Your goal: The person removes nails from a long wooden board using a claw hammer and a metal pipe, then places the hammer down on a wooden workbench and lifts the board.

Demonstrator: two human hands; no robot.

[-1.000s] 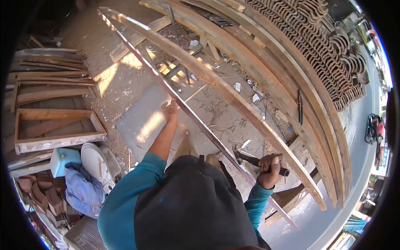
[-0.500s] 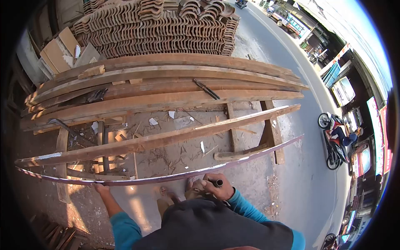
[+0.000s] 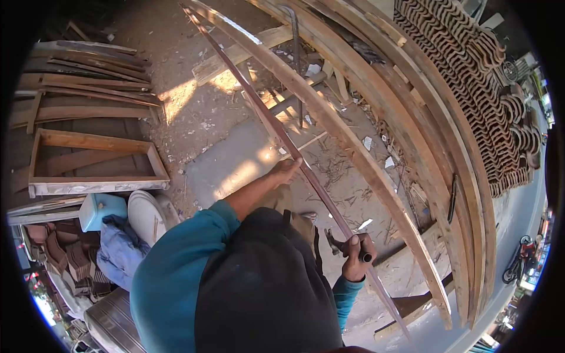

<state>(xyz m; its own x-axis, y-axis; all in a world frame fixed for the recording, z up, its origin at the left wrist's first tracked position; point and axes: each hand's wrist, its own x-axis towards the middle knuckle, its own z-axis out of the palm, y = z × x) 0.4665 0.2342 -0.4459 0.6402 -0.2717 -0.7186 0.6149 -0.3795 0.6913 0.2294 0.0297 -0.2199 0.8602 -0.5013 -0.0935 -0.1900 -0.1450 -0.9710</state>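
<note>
A long, thin wooden plank [image 3: 322, 199], purplish-brown with a pale edge, runs diagonally in front of my body. My left hand [image 3: 286, 171] is closed on its near edge around the middle. Further down the plank, my right hand [image 3: 356, 259] grips a hammer [image 3: 336, 242] by its handle. The metal head sticks out to the left of the fist, while the round handle end points right. That fist overlaps the plank in this view. Beyond it lies a thicker beam [image 3: 353, 141] with white patches, set at a slight angle to the plank.
More long beams [image 3: 406, 117] lie behind, with a dark tool [image 3: 452, 200] on them. A bent metal bar [image 3: 296, 59] leans nearby. Stacked roof tiles [image 3: 453, 70] stand far right, by the road. On the left are a wooden frame [image 3: 97, 187] and a light-blue container [image 3: 103, 212].
My view has turned left, bringing the wooden frame and stacked timber into sight. My left hand stays on the plank; my right hand still grips the hammer, now lower along the plank.
</note>
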